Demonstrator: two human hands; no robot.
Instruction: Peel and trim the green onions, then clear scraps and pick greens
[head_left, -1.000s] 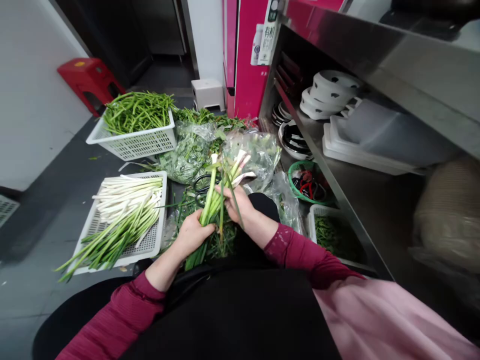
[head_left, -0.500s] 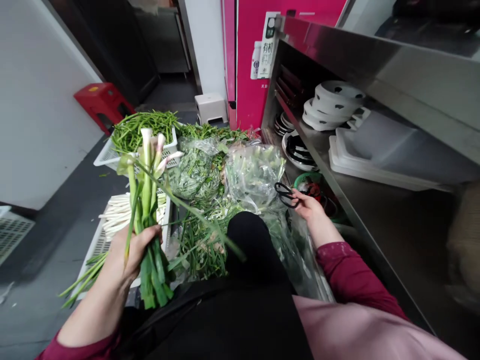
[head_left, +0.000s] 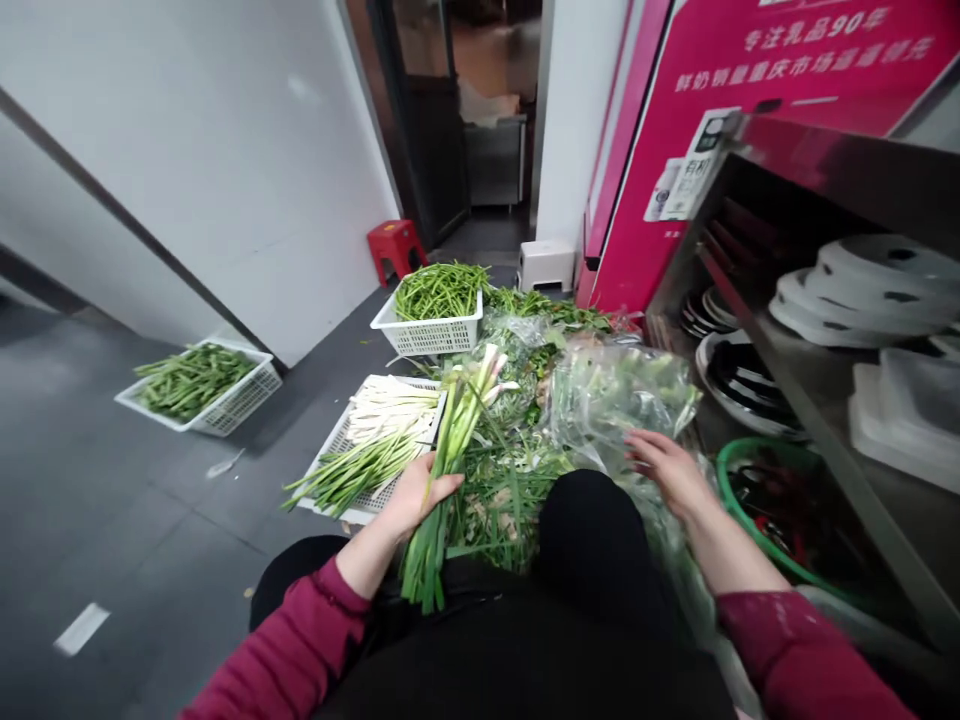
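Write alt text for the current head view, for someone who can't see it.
A person's left hand holds a bunch of long green-and-white stalks, while the open right hand is near a clear plastic bag of greens. Three white baskets of vegetables stand on the grey floor, with metal shelving at the right.

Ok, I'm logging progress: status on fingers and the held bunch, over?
Left fingers closed around green-stalked bunch, white ends pointing away. Right fingers open, no object visible. Possible clutter: plastic-bagged greens close ahead.
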